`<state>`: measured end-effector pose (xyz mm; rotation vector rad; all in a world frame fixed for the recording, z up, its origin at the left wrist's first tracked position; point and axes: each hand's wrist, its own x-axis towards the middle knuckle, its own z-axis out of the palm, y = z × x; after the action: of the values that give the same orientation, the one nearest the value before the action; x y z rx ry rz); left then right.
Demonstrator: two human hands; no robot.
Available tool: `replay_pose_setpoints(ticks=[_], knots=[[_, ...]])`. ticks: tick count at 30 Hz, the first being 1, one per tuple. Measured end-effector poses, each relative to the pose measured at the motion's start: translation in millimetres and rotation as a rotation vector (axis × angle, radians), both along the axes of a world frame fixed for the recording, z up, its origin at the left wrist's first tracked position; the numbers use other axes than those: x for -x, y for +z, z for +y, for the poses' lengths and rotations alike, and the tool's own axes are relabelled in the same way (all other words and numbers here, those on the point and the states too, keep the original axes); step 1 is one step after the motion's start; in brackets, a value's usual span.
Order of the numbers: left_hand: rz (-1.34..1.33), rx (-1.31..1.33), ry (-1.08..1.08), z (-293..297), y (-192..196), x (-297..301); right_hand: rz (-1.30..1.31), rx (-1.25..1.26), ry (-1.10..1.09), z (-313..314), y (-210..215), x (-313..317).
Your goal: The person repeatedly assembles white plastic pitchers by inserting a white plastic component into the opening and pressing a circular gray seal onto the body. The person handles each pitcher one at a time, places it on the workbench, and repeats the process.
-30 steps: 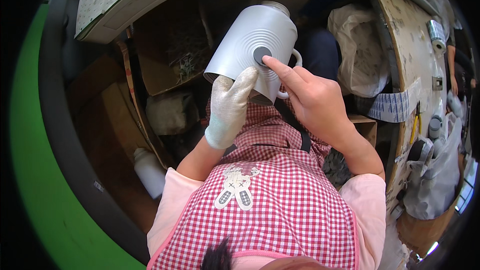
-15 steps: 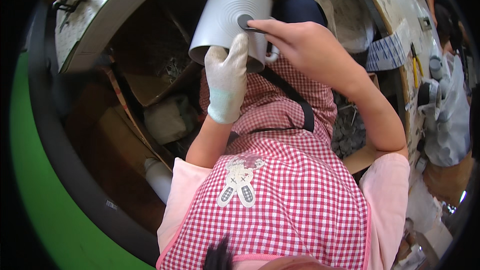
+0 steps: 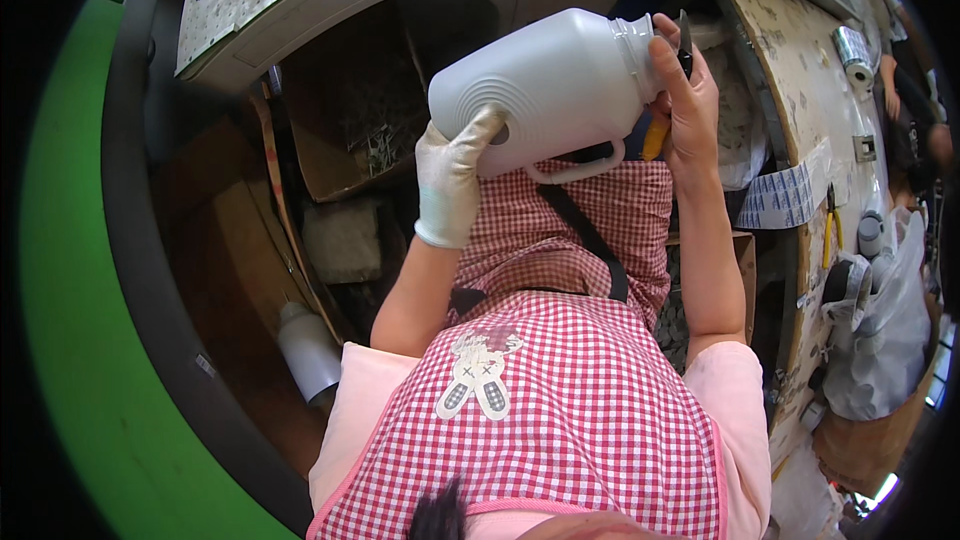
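Note:
I hold a white plastic jug (image 3: 550, 90) on its side above my lap, its ribbed base to the left and its threaded neck to the right. Its loop handle hangs on the underside. My left hand (image 3: 450, 180), in a white glove, cups the base from below. My bare right hand (image 3: 685, 90) is at the neck, fingers curled over the mouth. It grips a yellow-handled cutter (image 3: 655, 137), whose dark tip shows above the fingers. A red checked apron (image 3: 560, 380) covers my front.
A workbench (image 3: 800, 70) runs along the right with a tape roll (image 3: 855, 50) and yellow pliers (image 3: 830, 230). An open cardboard box (image 3: 350, 130) of small metal parts lies ahead on the left. A white bottle (image 3: 310, 350) stands lower left, white bags (image 3: 880, 330) at right.
The jug has turned from base-toward-me to lying sideways, neck to the right. My right hand moved from the base to the neck; my left hand stayed on the base.

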<state>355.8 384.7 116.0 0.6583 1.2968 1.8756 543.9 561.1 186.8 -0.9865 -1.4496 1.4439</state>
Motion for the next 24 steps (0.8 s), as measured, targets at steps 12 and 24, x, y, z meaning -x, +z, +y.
replay_pose_setpoints(ticks=[12, 24], knots=[[0.146, 0.211, 0.042, -18, -34, 35, -0.15, -0.076, 0.209, 80, 16, -58], [1.775, 0.366, 1.01, -38, 179, 285, -1.629, -0.532, -0.541, 281, -89, -335]])
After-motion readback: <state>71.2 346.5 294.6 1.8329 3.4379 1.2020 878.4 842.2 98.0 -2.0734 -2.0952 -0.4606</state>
